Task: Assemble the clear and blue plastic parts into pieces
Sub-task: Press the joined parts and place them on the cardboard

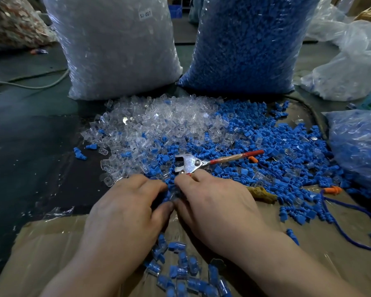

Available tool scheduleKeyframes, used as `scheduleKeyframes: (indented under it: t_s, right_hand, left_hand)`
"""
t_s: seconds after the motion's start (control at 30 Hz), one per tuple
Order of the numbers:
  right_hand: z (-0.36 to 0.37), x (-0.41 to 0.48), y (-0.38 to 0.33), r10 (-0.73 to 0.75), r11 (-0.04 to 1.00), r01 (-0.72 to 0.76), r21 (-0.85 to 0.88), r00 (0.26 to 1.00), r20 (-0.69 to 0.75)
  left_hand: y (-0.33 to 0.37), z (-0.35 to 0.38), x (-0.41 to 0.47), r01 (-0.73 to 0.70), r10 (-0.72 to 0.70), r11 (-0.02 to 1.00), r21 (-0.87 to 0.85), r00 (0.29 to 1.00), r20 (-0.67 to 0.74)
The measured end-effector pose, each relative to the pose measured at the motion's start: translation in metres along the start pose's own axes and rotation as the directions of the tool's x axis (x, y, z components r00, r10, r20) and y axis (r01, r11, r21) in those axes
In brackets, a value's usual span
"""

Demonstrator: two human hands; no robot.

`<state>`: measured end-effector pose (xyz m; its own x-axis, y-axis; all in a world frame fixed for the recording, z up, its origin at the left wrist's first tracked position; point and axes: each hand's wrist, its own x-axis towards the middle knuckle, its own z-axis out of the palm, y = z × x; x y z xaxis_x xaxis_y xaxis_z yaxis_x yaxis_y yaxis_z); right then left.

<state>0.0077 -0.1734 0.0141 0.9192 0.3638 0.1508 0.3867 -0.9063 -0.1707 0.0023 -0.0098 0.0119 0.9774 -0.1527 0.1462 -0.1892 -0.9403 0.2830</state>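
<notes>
Clear and blue parts heaped just ahead of my left hand and right hand.
Both curled, fingertips meeting at the heap's near edge; grip hidden, cannot tell. Assembled pieces lie between my wrists.

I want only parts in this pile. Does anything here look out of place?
Yes. Metal pliers with red handles lie on the blue parts by the right hand. An orange earplug on a blue cord sits at the pile's right edge. Neither is a part.
</notes>
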Motion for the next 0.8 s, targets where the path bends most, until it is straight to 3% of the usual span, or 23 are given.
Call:
scheduleKeyframes:
  t_s: [0.17, 0.5, 0.63, 0.8]
  right_hand:
    - [0.0020, 0.0028, 0.0082, 0.012, 0.998, -0.015, 0.056, 0.999, 0.051]
    - [0.0017, 0.0014, 0.0077, 0.053, 0.978, -0.047, 0.203, 0.998, -0.024]
    - [0.0028, 0.0009, 0.0058, 0.025, 0.983, -0.022, 0.182, 1.000, -0.015]
    - [-0.0008, -0.0025, 0.0061, 0.018, 0.979, -0.015, 0.201, 1.000, -0.014]
  left_hand:
    - [0.0021, 0.0055, 0.0018, -0.048, 0.048, 0.997, -0.054, 0.999, 0.001]
    - [0.0015, 0.0089, 0.0036, -0.067, 0.058, 0.978, -0.195, 0.997, -0.048]
    - [0.0018, 0.0098, 0.0039, -0.074, 0.076, 0.979, -0.190, 0.997, 0.002]
    - [-0.0025, 0.0052, 0.0033, 0.010, -0.023, 0.985, -0.173, 0.997, -0.073]
